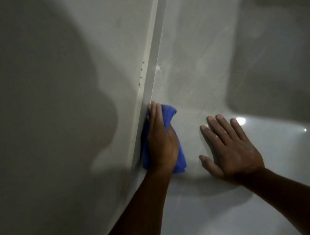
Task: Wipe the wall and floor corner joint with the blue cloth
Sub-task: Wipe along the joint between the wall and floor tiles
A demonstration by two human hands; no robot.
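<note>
My left hand [161, 139] presses a bunched blue cloth [169, 116] against the foot of the white skirting [151, 62], right where the grey wall [46, 88] meets the glossy pale floor [192, 58]. The cloth shows above my fingers, along the skirting side and below my palm; its middle is hidden under the hand. My right hand [230, 148] lies flat on the floor to the right of the cloth, fingers spread, holding nothing. The joint runs diagonally from the top centre down to my left wrist.
Small dark specks [141, 74] mark the wall along the skirting's top edge, above the cloth. A whitish spot [158, 68] sits on the floor beside the skirting. Lamp reflections [240, 120] glint on the tiles, and a large dark shadow [279, 61] covers the floor at right.
</note>
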